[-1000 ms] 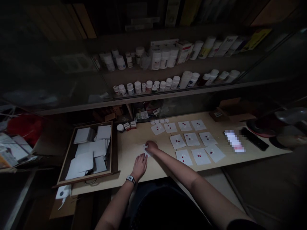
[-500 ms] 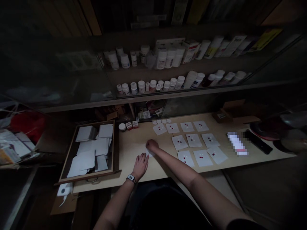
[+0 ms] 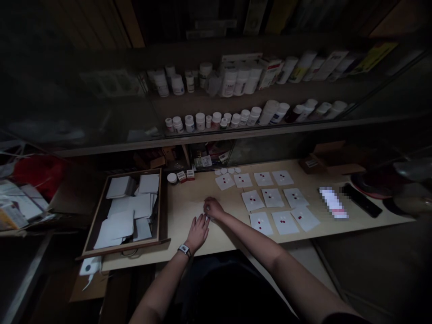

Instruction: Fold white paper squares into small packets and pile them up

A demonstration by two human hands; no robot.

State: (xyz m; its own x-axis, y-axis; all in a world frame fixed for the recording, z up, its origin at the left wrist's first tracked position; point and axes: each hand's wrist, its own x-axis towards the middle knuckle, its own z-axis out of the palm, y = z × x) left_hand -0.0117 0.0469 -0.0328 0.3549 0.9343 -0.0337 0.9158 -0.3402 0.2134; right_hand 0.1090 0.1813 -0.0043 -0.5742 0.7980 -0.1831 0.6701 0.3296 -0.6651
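My left hand [image 3: 197,231] lies flat, fingers spread, on the surface [image 3: 189,202], holding nothing. My right hand [image 3: 213,209] is just beyond it, fingertips curled down onto a small white paper [image 3: 206,212] (mostly hidden; I cannot tell whether I pinch it or only press it). The two hands nearly touch. To the right lie ten papers [image 3: 270,197] in rows, each with red pills. To the left, an open drawer [image 3: 126,211] holds blank sheets.
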